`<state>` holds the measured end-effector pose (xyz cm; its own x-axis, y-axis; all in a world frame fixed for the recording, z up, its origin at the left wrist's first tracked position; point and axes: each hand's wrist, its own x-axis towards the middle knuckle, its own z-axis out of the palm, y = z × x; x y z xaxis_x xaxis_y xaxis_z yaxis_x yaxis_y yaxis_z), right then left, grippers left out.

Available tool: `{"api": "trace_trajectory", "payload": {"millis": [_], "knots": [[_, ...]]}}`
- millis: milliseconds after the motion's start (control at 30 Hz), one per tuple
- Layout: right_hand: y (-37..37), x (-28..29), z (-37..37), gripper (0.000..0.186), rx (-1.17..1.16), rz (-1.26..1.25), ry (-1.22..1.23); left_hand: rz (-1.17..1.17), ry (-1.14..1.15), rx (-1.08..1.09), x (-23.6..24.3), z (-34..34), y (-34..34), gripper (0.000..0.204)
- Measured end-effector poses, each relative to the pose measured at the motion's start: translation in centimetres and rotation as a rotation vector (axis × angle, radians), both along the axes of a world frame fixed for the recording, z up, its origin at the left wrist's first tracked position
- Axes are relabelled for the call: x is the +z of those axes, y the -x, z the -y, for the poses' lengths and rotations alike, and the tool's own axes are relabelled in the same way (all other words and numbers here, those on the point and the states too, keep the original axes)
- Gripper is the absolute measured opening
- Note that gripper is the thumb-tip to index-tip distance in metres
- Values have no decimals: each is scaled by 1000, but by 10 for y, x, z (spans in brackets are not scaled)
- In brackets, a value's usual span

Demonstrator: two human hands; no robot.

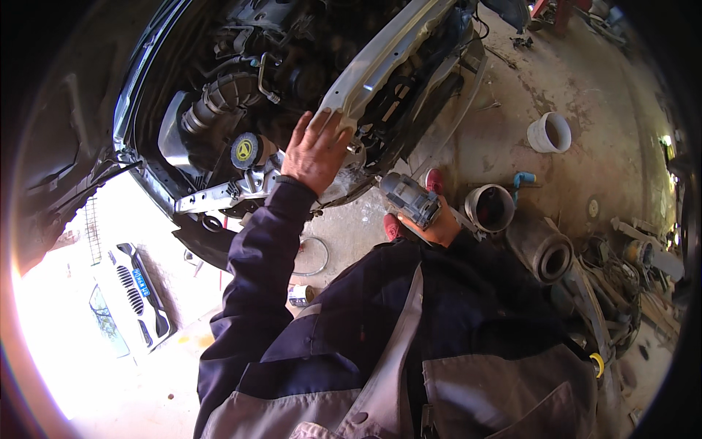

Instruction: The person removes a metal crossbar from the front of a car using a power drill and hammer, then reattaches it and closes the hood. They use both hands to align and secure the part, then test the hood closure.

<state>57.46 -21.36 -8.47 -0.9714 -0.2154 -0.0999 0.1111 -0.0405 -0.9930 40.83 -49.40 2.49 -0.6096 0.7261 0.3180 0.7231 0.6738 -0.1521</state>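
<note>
left hand (316,150) on crossbeam (380,58) | right hand (439,228) half-hidden behind grey part (409,199)

The person wears a dark navy work jacket (468,307) with long sleeves, the left sleeve (263,249) creased and bunched down to the wrist. Pale grey panels (504,388) and a grey strap (398,351) cross the chest. Both hands are bare, without gloves.

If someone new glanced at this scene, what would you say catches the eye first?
The left hand at the centre, pressed flat against the grey metal crossbeam of the open car front. Just right of it, the right hand holds a grey power tool. Farther right, dark pipe sections and a white bucket sit on the dusty floor.
</note>
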Motion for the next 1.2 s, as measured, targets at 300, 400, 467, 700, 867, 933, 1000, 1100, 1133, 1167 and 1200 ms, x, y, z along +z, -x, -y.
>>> {"api": "trace_trajectory", "payload": {"millis": [300, 400, 467, 700, 867, 933, 1000, 1100, 1133, 1167, 1200], "knots": [[-33, -22, -42, 40, -35, -169, -409, -18, -128, -276, -12, -22, -19, 28], [-34, -35, -53, 33, -95, -240, -487, 303, -284, -264, -32, -48, -60, 27], [-38, -32, -61, 29, -142, 55, -343, 542, -267, -134, -53, -64, -87, 25], [-32, 13, -60, 20, -256, 89, -127, 774, -297, -293, -115, -103, -111, 25], [-27, 19, -47, 21, -150, 171, -34, 843, -275, -231, -130, -108, -121, 28], [-27, 16, -46, 22, -135, 102, -53, 902, -315, -174, -128, -106, -126, 28], [-26, 11, -46, 27, -101, 157, -85, 967, -365, -137, -121, -102, -129, 32], [-24, 6, -46, 34, -58, 84, -117, 958, -513, -105, -112, -98, -134, 29], [-24, 5, -46, 37, -51, 38, -131, 949, -528, -93, -111, -97, -135, 29], [-23, 3, -45, 43, -12, 66, -180, 922, -566, -103, -112, -96, -136, 30], [-23, 1, -44, 44, 8, 14, -208, 888, -615, -122, -113, -95, -138, 32]]}}
